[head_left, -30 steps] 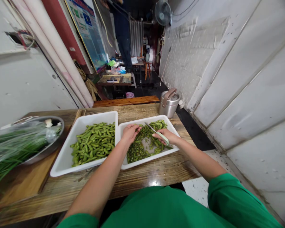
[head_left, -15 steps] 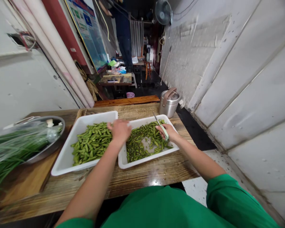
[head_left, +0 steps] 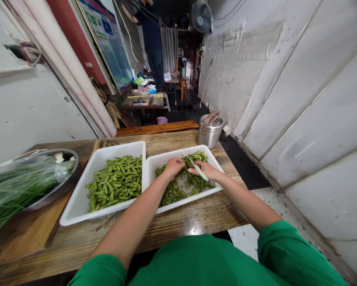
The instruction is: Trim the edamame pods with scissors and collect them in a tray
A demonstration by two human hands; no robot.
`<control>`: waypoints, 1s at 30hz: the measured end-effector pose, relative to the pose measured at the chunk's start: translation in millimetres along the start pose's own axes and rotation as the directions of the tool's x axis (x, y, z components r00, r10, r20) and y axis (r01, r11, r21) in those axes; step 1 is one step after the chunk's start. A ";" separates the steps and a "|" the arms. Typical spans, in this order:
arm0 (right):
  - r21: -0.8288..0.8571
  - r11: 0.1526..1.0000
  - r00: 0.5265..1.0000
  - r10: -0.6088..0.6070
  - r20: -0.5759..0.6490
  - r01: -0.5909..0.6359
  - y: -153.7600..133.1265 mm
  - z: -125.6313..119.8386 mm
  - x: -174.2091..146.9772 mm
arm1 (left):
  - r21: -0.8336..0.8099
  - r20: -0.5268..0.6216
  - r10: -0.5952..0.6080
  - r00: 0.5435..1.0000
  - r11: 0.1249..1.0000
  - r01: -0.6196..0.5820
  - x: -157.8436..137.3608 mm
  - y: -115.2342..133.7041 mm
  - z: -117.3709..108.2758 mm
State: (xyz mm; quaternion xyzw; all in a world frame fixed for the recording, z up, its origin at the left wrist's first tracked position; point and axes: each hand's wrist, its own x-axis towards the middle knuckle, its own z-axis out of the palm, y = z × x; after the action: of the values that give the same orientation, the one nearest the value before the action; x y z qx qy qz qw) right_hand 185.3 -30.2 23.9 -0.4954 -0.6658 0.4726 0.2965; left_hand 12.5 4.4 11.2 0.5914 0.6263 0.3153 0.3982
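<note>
My right hand [head_left: 206, 170] is closed round scissors [head_left: 201, 172] with a pale green handle; their thin metal blades point forward and left over the right tray. Close by, my left hand [head_left: 174, 166] has its fingers drawn together low among the pods. What they pinch is hidden. Both hands are over the right white tray [head_left: 151, 169], which holds green soybean pods [head_left: 175, 191], wet and partly spread out, with its bottom showing in the middle. The left white tray [head_left: 74, 204] holds a heap of plumper pods [head_left: 115, 178].
A metal basin [head_left: 72, 167] with bagged green stalks [head_left: 23, 186] stands at the left on a wooden board [head_left: 32, 238]. A lidded steel pail [head_left: 209, 133] stands at the table's far right corner. Beyond are a bench [head_left: 157, 128] and a standing person [head_left: 154, 47].
My left hand has moved right, from the left tray's edge into the right tray, and its fingers have closed. The scissors have shifted slightly left and tilted lower.
</note>
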 end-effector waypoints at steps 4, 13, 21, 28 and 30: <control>-0.084 0.996 0.997 -0.026 0.070 0.032 -0.4 0.6 -3.0 | -0.351 0.105 -0.041 0.994 0.933 0.075 -9.2 -9.4 -22.6; -0.053 0.998 0.984 0.045 0.174 -0.036 -4.7 2.9 -7.1 | -0.645 0.291 -0.105 0.951 0.713 0.276 -16.0 -17.8 -37.1; 0.080 0.993 0.968 0.060 0.242 -0.082 2.1 5.7 -2.2 | -0.684 0.302 -0.113 0.947 0.666 0.298 -20.4 -11.3 -37.6; 0.148 0.985 0.958 0.048 0.282 -0.093 3.3 8.0 -2.7 | -0.687 0.288 -0.111 0.951 0.668 0.286 -20.8 -11.9 -36.3; 0.174 0.980 0.959 0.050 0.280 -0.101 2.8 8.2 -3.1 | -0.680 0.299 -0.112 0.948 0.672 0.294 -21.2 -12.1 -35.5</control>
State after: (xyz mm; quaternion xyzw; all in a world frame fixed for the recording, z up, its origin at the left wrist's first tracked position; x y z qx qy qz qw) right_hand 180.3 -35.7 18.5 -0.4206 -0.6338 0.6077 0.2283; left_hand -24.7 -15.2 20.6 0.3480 0.4649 0.4162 0.6997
